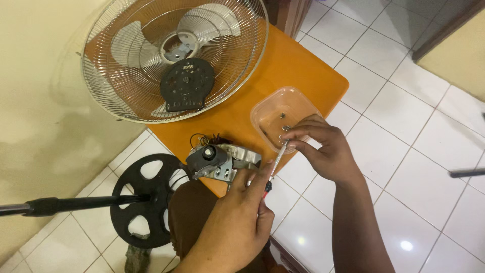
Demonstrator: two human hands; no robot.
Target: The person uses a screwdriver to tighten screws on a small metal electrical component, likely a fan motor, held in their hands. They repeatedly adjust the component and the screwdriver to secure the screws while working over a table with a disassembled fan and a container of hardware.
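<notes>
A round wire fan guard [126, 96] of pale metal lies flat at the far end of a small orange table [298, 65], overhanging its left edge. Inside the guard sit translucent white fan blades [207, 23] around a grey hub, with a black round vented motor cover [187, 83] resting on the grille. On the white tiled floor [404, 126] to the left stands a black round fan base [146, 199] with 4 cut-out openings; a black and silver pole [55, 206] runs from it toward the left edge. A cream wall [35, 101] rises behind.
</notes>
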